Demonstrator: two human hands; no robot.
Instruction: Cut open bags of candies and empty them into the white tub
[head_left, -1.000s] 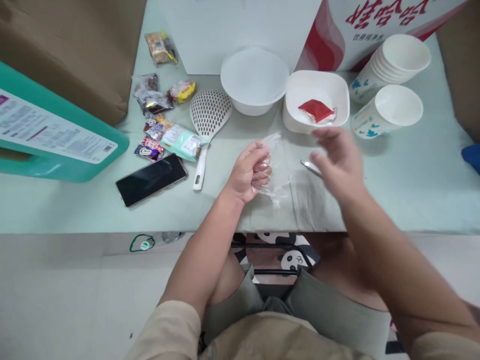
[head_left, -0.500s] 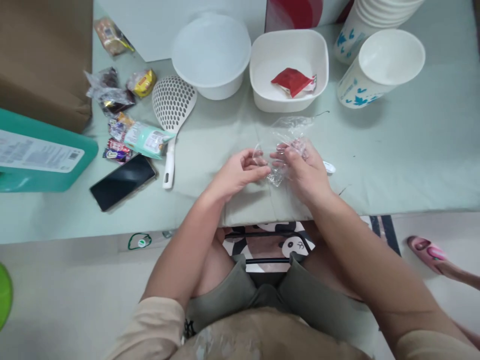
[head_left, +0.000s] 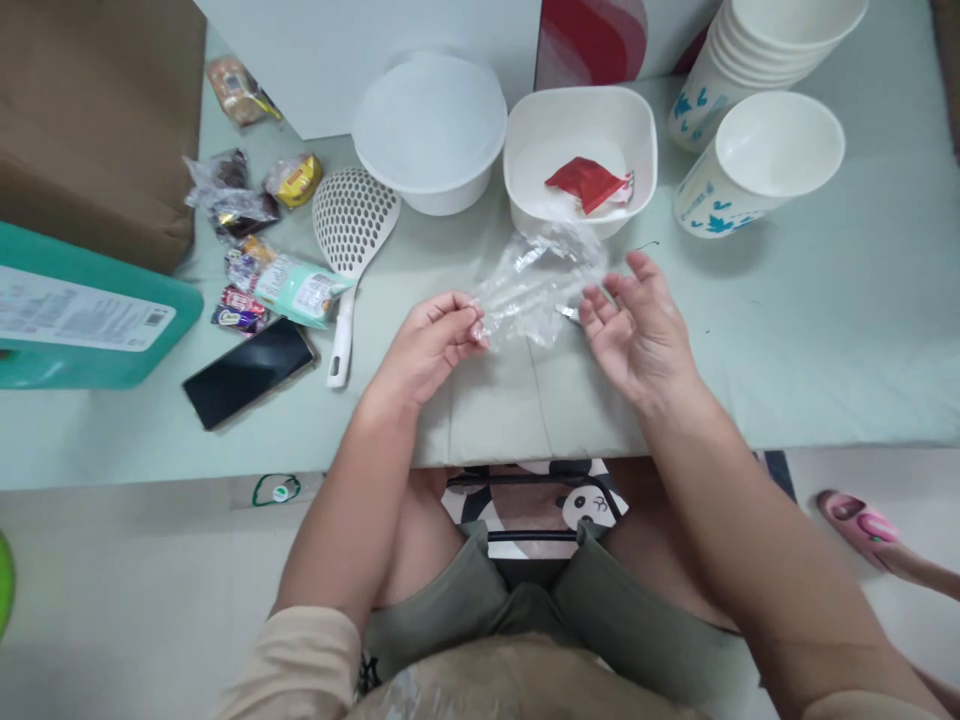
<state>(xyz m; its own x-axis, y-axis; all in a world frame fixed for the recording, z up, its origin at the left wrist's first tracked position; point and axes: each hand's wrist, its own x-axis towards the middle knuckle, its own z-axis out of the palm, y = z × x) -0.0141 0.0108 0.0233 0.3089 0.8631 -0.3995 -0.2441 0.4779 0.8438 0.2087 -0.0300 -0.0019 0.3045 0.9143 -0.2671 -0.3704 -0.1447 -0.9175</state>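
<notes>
My left hand (head_left: 435,340) pinches one end of a crumpled clear plastic wrapper (head_left: 536,280), which stretches to the right above the pale green table (head_left: 825,330). Just right of the wrapper is my right hand (head_left: 641,330), palm up with fingers spread, holding nothing. A small metal piece (head_left: 568,314) lies on the table between the wrapper and my right fingers. Behind the wrapper stands a square white bowl (head_left: 637,150) with a red packet (head_left: 585,182) inside.
A round white bowl (head_left: 430,130) and a white slotted ladle (head_left: 351,240) are left of the square bowl. Snack packets (head_left: 262,255) and a black phone (head_left: 250,372) lie farther left. Paper cups (head_left: 757,165) stand at the right. A teal box (head_left: 75,310) sits at the left edge.
My right hand has let go of the wrapper and opened, moving right. The wrapper has spread out from my left hand's pinch. The view shifted slightly.
</notes>
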